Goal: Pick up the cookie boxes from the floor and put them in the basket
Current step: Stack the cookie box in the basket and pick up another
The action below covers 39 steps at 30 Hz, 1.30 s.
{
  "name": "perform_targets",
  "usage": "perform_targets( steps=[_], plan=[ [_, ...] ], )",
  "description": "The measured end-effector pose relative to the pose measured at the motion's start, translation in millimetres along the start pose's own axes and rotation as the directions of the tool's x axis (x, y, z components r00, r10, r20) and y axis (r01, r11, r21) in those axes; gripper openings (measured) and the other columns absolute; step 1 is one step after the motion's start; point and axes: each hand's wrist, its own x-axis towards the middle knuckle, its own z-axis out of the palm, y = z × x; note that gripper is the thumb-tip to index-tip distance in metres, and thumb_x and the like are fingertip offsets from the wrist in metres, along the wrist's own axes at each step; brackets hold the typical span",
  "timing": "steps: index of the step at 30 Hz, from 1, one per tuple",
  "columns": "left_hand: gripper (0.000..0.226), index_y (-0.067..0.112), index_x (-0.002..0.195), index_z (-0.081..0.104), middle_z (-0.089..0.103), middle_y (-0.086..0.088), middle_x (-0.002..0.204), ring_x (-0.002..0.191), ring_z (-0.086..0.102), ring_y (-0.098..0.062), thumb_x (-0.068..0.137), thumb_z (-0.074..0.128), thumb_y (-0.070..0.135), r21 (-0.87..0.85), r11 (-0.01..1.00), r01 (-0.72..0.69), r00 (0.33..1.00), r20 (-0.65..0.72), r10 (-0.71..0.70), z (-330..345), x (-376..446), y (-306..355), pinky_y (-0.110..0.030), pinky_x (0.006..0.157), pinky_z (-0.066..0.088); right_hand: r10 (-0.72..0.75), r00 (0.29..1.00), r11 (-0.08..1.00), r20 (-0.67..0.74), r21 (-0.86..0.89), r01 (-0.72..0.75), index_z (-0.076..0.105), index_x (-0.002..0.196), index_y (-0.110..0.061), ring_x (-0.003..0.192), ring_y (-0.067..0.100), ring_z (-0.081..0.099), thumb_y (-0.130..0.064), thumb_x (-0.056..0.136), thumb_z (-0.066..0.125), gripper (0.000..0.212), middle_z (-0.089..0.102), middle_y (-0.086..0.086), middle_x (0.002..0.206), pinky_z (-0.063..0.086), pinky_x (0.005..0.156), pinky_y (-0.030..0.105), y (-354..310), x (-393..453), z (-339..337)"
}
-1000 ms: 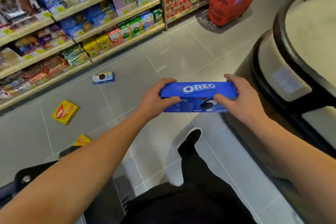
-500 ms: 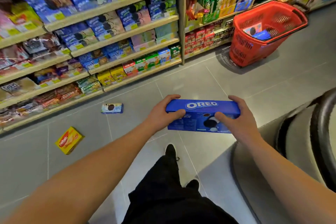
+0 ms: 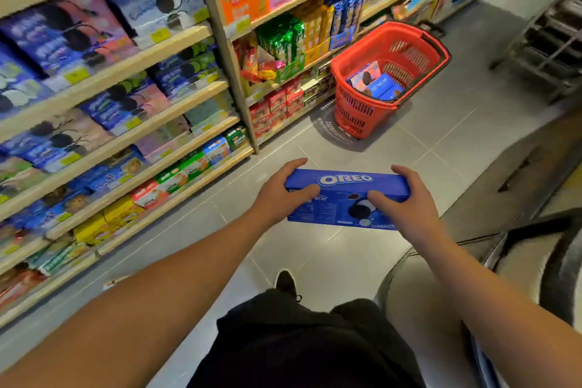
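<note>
Since a second ago the basket (image 3: 362,110) has come much nearer in my view, and the small blue box and the yellow packs that lay on the floor to my left have dropped out of sight. Shelves (image 3: 132,148) now fill the whole left side. My grip on the box (image 3: 346,195) is the same as before, one hand at each end.

My left hand (image 3: 277,198) holds the left end, fingers curled over the top edge and thumb lying across the near face. My right hand (image 3: 406,208) holds the right end the same way, fingers wrapped over the far top corner, thumb pressed on the front beside the printed cookie. Between them the box is level, long side across, the white OREO lettering on its top panel facing me, well above the grey tiled floor (image 3: 441,142).

Ahead and a little to the right, the red basket stands on the floor against the foot of the shelves, tilted slightly. Inside it lie two boxes (image 3: 374,83), one pinkish with a dark cookie on it, one blue, leaning against each other. The box I hold is well apart from the basket, not yet over its rim.

Below my arms I see my dark trousers and one black shoe (image 3: 285,283) on the tiles.
</note>
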Motion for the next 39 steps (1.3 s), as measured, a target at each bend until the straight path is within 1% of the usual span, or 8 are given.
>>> perform_targets(
  steps=[11, 15, 25, 28, 30, 33, 37, 39],
  plan=[
    [0.06, 0.04, 0.134, 0.045, 0.055, 0.012, 0.115, 0.099, 0.06, -0.008, 0.08, 0.07, 0.048, 0.127, 0.989, -0.069, 0.98, 0.195, 0.043, 36.2, 211.8, 72.3, -0.023, 0.076, 0.051, 0.115, 0.981, 0.993, -0.157, 0.052, -0.108, 0.047, 0.124, -0.042, 0.092, 0.003, 0.062, -0.047, 0.072, 0.078, 0.061, 0.054, -0.022, 0.108, 0.049, 0.065, 0.014, 4.4, 168.4, -44.4],
    [0.057, 0.042, 0.131, 0.046, 0.058, 0.012, 0.116, 0.1, 0.061, -0.008, 0.079, 0.07, 0.05, 0.14, 0.99, -0.028, 0.982, 0.19, 0.001, 47.4, 285.6, 92.6, -0.027, 0.08, 0.052, 0.117, 0.986, 0.993, -0.118, 0.048, -0.112, 0.049, 0.125, -0.036, 0.097, 0.005, 0.06, -0.04, 0.072, 0.08, 0.061, 0.057, -0.014, 0.111, 0.05, 0.076, 0.024, 3.6, 252.2, -59.6],
    [0.056, 0.033, 0.131, 0.05, 0.061, 0.008, 0.116, 0.101, 0.062, -0.011, 0.08, 0.073, 0.042, 0.074, 0.993, 0.094, 0.99, 0.097, -0.101, 75.9, 448.7, 135.3, -0.019, 0.083, 0.044, 0.151, 0.988, 0.987, 0.01, -0.051, -0.15, 0.054, 0.103, -0.047, 0.086, -0.009, 0.06, -0.045, 0.063, 0.081, 0.048, 0.06, -0.025, 0.099, 0.046, 0.069, 0.011, -23.2, 456.5, -102.9],
    [0.051, 0.027, 0.127, 0.054, 0.06, 0.009, 0.115, 0.103, 0.058, -0.012, 0.081, 0.074, 0.036, 0.076, 0.994, 0.083, 0.995, 0.051, -0.087, 81.3, 505.0, 142.9, -0.018, 0.085, 0.042, 0.148, 0.987, 0.987, 0.069, -0.068, -0.144, 0.056, 0.111, -0.035, 0.094, 0.007, 0.062, -0.035, 0.067, 0.084, 0.052, 0.062, -0.015, 0.105, 0.05, 0.084, 0.029, -23.7, 527.1, -106.7],
    [0.055, 0.025, 0.127, 0.054, 0.06, 0.006, 0.118, 0.106, 0.058, -0.015, 0.078, 0.074, 0.04, 0.086, 0.991, 0.103, 0.992, 0.057, -0.108, 85.1, 548.9, 153.1, -0.026, 0.091, 0.043, 0.172, 0.981, 0.984, 0.092, -0.069, -0.166, 0.055, 0.117, -0.03, 0.099, 0.007, 0.062, -0.034, 0.068, 0.085, 0.057, 0.063, -0.011, 0.113, 0.051, 0.086, 0.03, -23.8, 577.8, -109.6],
    [0.064, 0.025, 0.128, 0.052, 0.06, 0.003, 0.123, 0.108, 0.058, -0.016, 0.07, 0.066, 0.048, 0.088, 0.981, 0.171, 0.982, 0.066, -0.177, 89.0, 598.7, 164.7, -0.031, 0.092, 0.045, 0.187, 0.972, 0.982, 0.146, -0.066, -0.179, 0.055, 0.12, -0.026, 0.089, -0.007, 0.061, -0.032, 0.068, 0.085, 0.06, 0.063, -0.008, 0.115, 0.048, 0.075, 0.014, -29.5, 634.9, -114.0],
    [0.052, 0.035, 0.114, 0.055, 0.061, 0.004, 0.112, 0.093, 0.059, -0.011, 0.065, 0.069, 0.047, -0.06, 0.962, 0.265, 0.963, 0.057, -0.262, 104.4, 643.5, 174.7, -0.019, 0.077, 0.047, 0.245, 0.949, 0.969, 0.2, -0.058, -0.238, 0.055, 0.116, -0.026, 0.073, -0.009, 0.063, -0.027, 0.069, 0.086, 0.056, 0.064, -0.014, 0.1, 0.049, 0.061, 0.011, -29.1, 692.5, -128.5],
    [0.052, 0.034, 0.113, 0.054, 0.062, 0.0, 0.107, 0.087, 0.058, -0.013, 0.065, 0.071, 0.046, -0.098, 0.955, 0.281, 0.96, 0.052, -0.277, 117.6, 666.1, 177.7, -0.026, 0.08, 0.049, 0.25, 0.941, 0.968, 0.226, -0.079, -0.238, 0.055, 0.114, -0.025, 0.07, -0.01, 0.063, -0.025, 0.07, 0.086, 0.054, 0.064, -0.016, 0.095, 0.049, 0.06, 0.011, -24.1, 722.5, -139.8]
  ],
)
